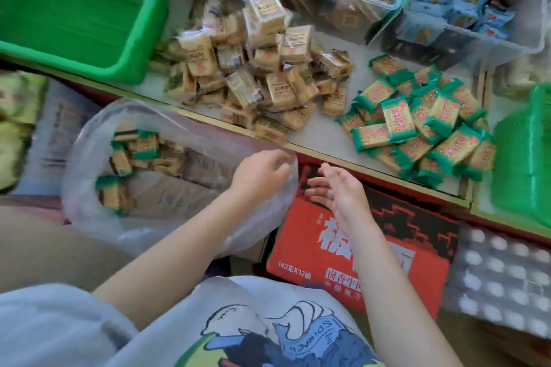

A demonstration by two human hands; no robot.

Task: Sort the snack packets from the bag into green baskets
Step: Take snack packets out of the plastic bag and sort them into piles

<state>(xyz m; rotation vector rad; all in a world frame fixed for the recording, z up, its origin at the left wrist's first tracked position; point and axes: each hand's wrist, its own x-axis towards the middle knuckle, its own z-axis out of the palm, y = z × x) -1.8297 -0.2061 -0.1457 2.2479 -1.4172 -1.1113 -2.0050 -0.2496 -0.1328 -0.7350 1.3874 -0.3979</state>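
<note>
Reaching toward the rim of the clear plastic bag (167, 188), the left hand (259, 171) sits at the centre of the frame with its fingers curled at the bag's edge; blur keeps me from telling whether it pinches the plastic. The right hand (337, 191) hovers just beside it over a red carton (357, 250), fingers straight and spread, holding nothing.

Inside the bag, at centre left, lie mixed snack packets (134, 155), some with green ends and some brown. On the table (325, 131) above the hands are two heaps: a tall pile of tan packets (259, 68) in the upper middle, and a lower pile of green-edged packets (423, 125) to its right, the two piles near each other but apart.

One green basket (80, 9) fills the upper left of the frame, resting on the table. Another green basket (524, 164) stands at the right edge. Clear plastic bins (417, 3) of other snacks sit along the top. A tray of white eggs (504, 274) shows at lower right.
</note>
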